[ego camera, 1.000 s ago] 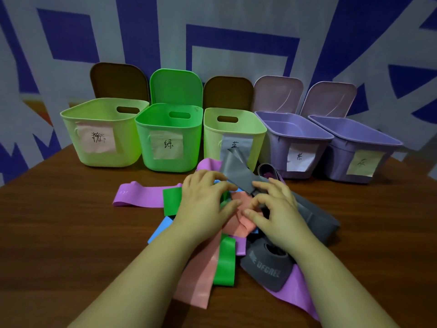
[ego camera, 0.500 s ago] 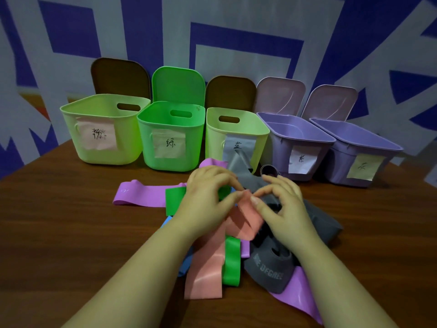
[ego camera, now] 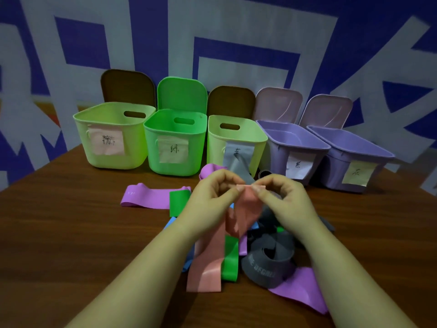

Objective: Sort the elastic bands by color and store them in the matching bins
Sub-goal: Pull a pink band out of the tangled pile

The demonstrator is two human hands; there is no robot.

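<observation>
Item: pink band (ego camera: 246, 204), top edge pinched between left hand (ego camera: 210, 197) and right hand (ego camera: 287, 200) (fingers curled), raised above the band pile (ego camera: 267, 254) at surface (ego camera: 71, 233) centre. Five labelled bins (ego camera: 175, 143) ranged at 12 o'clock.

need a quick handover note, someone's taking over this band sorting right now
Left hand and right hand both pinch the top edge of the pink band, lifted above the pile.
Five open bins stand in a row behind; no bands visible inside.
Done: nothing binned yet.
Left: bin the pink band, then sort the purple, green, blue and grey ones on the table.
</observation>
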